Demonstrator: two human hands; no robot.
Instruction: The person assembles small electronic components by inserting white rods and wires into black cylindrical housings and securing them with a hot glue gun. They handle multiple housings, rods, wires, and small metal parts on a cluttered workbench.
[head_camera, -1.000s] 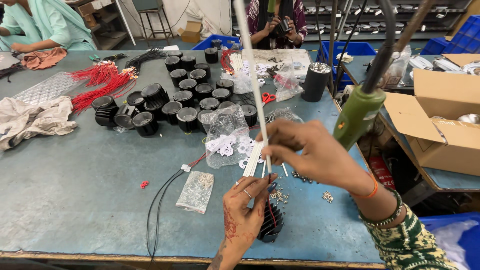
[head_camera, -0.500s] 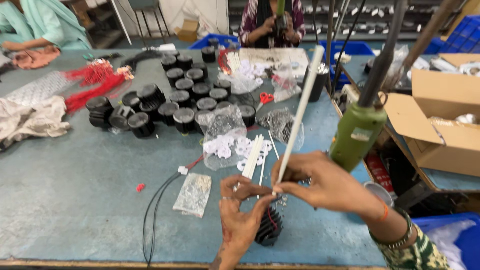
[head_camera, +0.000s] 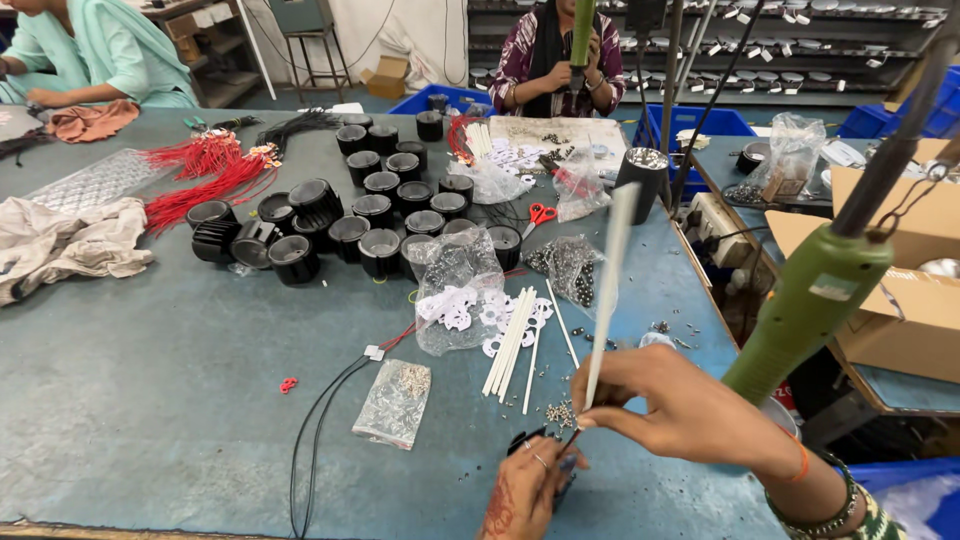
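Right hand (head_camera: 680, 410) pinched on thin white tube (head_camera: 608, 290), left hand (head_camera: 525, 490) closed on wire ends (head_camera: 568, 440) just below, over blue table (head_camera: 150, 400). Threading step, seemingly; next needing careful alignment.

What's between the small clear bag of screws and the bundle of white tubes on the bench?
Head view: bare blue-green tabletop separates the small clear screw bag from the white tube bundle.

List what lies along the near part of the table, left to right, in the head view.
Crumpled cloth → small red clip → bag of small parts → left hand → right hand holding white tube → green hanging tool.
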